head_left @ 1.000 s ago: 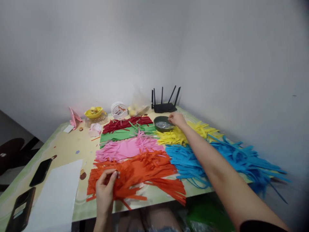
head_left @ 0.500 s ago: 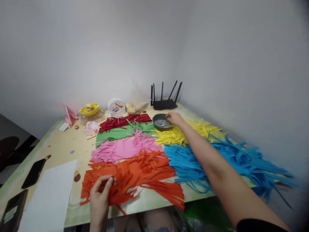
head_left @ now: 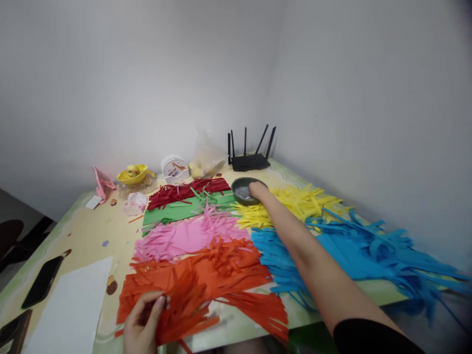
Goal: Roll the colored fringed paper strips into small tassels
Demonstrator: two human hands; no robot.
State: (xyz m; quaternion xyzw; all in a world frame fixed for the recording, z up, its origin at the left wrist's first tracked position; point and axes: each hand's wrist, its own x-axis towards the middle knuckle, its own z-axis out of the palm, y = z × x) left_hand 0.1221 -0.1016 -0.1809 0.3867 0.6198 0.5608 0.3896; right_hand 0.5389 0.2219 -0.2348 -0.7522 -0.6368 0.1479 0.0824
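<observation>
My left hand (head_left: 144, 317) is at the front edge of the table, thumb and forefinger pinched on a bunch of orange fringed strips (head_left: 184, 305). More orange fringe (head_left: 236, 265) lies flat beside it. My right hand (head_left: 260, 191) reaches down into a dark green bowl (head_left: 239, 198) that holds something clear and shiny. Its fingers are hidden inside the bowl. Close to the bowl lie yellow fringe (head_left: 302, 204) and green fringe (head_left: 169, 211). Under my right forearm spreads blue fringe (head_left: 350, 250).
Pink fringe (head_left: 191, 233) and dark red fringe (head_left: 188, 190) lie in rows. Behind the bowl stands a black router (head_left: 250, 162). White paper (head_left: 70, 309) and a black phone (head_left: 42, 282) are at left. Along the back sit a yellow dish (head_left: 132, 176) and a plastic bag (head_left: 210, 160).
My right hand has moved from the bowl's right rim down into the bowl. My left hand has come slightly nearer, with the orange strips swinging out to the right. The view has shifted a little.
</observation>
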